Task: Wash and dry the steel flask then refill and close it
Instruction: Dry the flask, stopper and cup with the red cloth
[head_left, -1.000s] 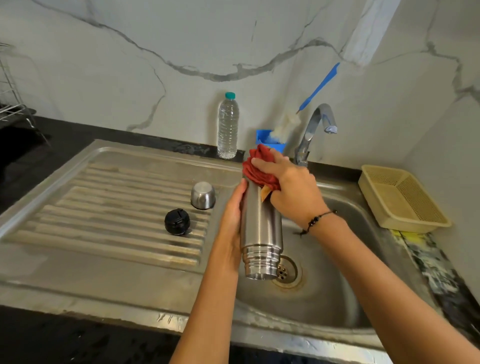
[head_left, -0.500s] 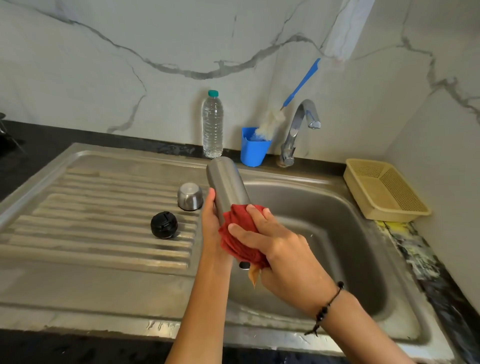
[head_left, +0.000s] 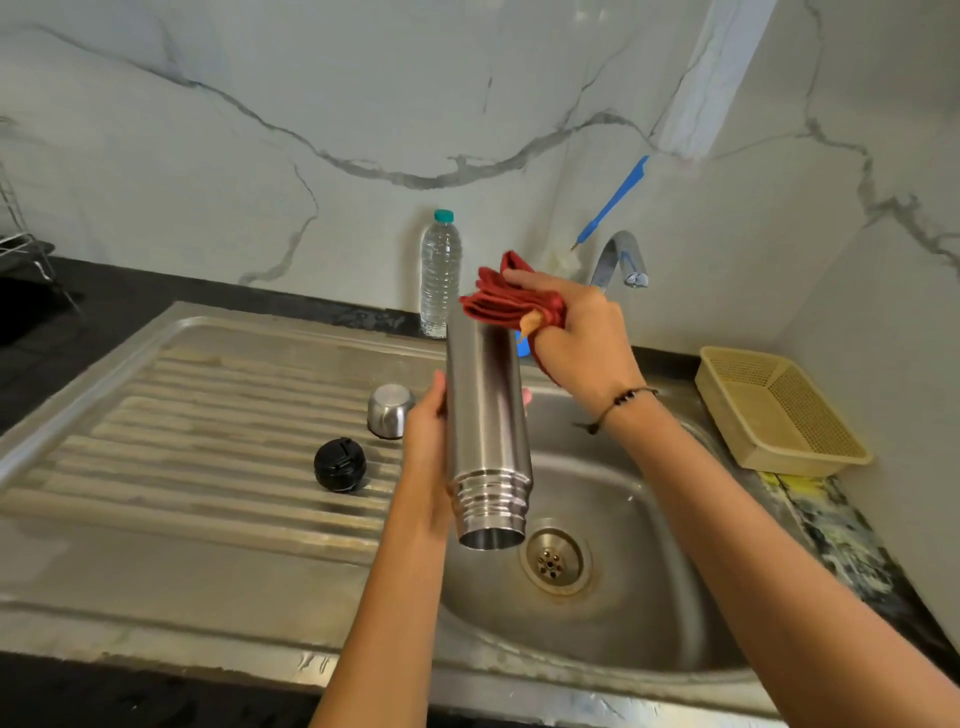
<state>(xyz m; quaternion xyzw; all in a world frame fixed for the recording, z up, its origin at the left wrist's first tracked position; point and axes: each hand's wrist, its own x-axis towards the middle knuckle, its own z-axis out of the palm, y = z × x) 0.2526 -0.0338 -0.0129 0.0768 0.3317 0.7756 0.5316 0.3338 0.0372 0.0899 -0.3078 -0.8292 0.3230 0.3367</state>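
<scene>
1. Flask (head_left: 487, 415) is inverted over the sink (head_left: 670, 639) basin, mouth down toward 6 o'clock, base up at 12. Mouth hangs just left of the drain (head_left: 554, 560), clear of the basin floor.
2. Left hand (head_left: 427, 431) grips the flask mid-body from 9 o'clock: thumb on the near side, a fingertip showing at the far edge.
3. Right hand (head_left: 576, 332) clutches a bunched red cloth (head_left: 511, 304) against the flask base. Drying step, I'd judge.
4. Cup (head_left: 389, 410) sits upside down on the drainboard, cap (head_left: 340, 464) just beside it at its 7 o'clock. Both at 9 o'clock of the flask, neither touching it.
5. Water bottle (head_left: 440, 275) stands upright at 12 against the wall, tap (head_left: 621, 260) at 1, basket (head_left: 774, 410) at 3.
6. Handling, my read: rigid steel, probably light while empty. Smooth brushed wall, likely slick if any water is left on it.
7. Best hold is a full wrap on the straight mid-body, as now. The ribbed neck near the mouth would give better purchase for twisting.
8. Avoid holding it by the cloth alone; soft fabric on smooth steel can slip.
9. Risk: a drop into the steel basin could dent it.
10. Refill and closing not yet done; cap and cup are both off.
</scene>
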